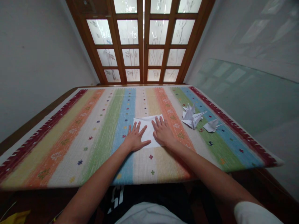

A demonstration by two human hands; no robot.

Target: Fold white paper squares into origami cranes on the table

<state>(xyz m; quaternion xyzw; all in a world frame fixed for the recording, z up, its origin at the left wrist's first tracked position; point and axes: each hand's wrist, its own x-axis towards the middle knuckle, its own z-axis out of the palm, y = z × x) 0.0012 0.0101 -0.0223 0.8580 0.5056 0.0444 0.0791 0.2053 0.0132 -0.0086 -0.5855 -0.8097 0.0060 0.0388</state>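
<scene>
A white sheet of paper (148, 124) lies flat on the striped cloth in the middle of the table. My left hand (135, 137) rests flat on its left part, fingers spread and stretched out. My right hand (163, 132) presses flat on its right part, fingers extended forward. Neither hand grips anything; both lie palm down on the paper.
Folded white paper cranes (192, 117) sit to the right of the sheet, with a smaller folded paper figure (211, 125) beyond them. The multicoloured striped cloth (98, 137) covers the table. A wooden lattice window (143, 40) stands behind the far edge.
</scene>
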